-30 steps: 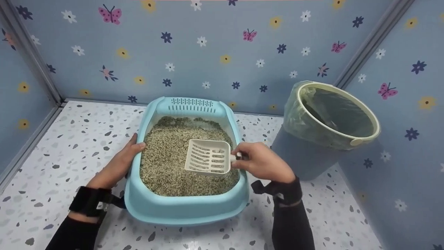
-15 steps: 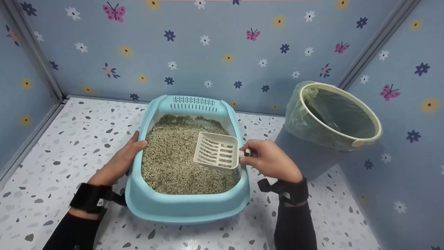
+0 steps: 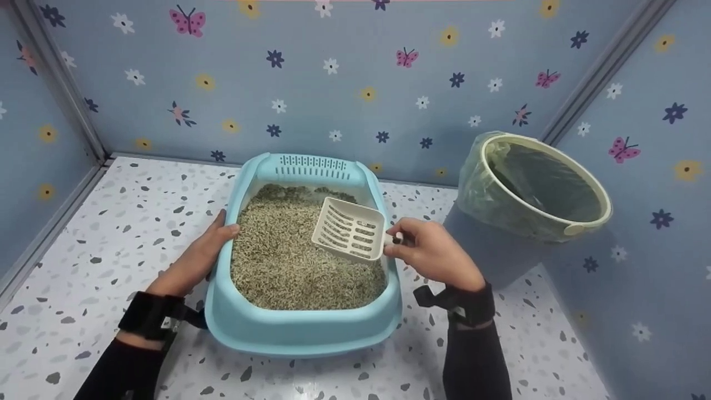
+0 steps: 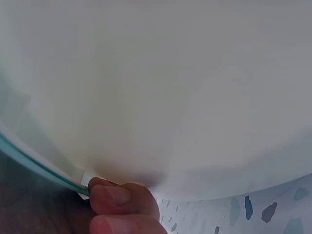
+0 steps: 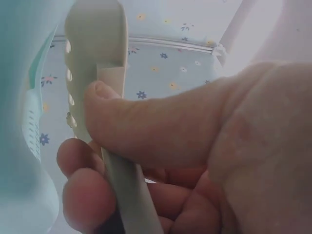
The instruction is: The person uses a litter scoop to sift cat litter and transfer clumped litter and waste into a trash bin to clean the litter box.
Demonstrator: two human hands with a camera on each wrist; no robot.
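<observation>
A light-blue litter box (image 3: 303,333) holds tan granular cat litter (image 3: 278,272). On its left side my left hand (image 3: 200,253) grips the rim, thumb over the top. The left wrist view has the curled fingers (image 4: 124,202) at the edge beneath the rim, close to the pale box wall (image 4: 195,97). My right hand (image 3: 436,253) holds a beige slotted litter scoop (image 3: 351,238) by its handle, over the right part of the litter. Seen from the right wrist, thumb and fingers pinch the handle (image 5: 131,192). Litter shows through the slots; no clump is visible on the scoop.
At the right stands a trash bin with a cream rim (image 3: 564,219) and a translucent green liner (image 3: 472,191). Blue flowered wall panels (image 3: 311,83) enclose the back and sides. Speckled white flooring (image 3: 139,222) lies around the litter box.
The scoop and my right hand have moved right and slightly toward the back, and the scoop has turned a little. My left hand keeps its hold on the box rim.
</observation>
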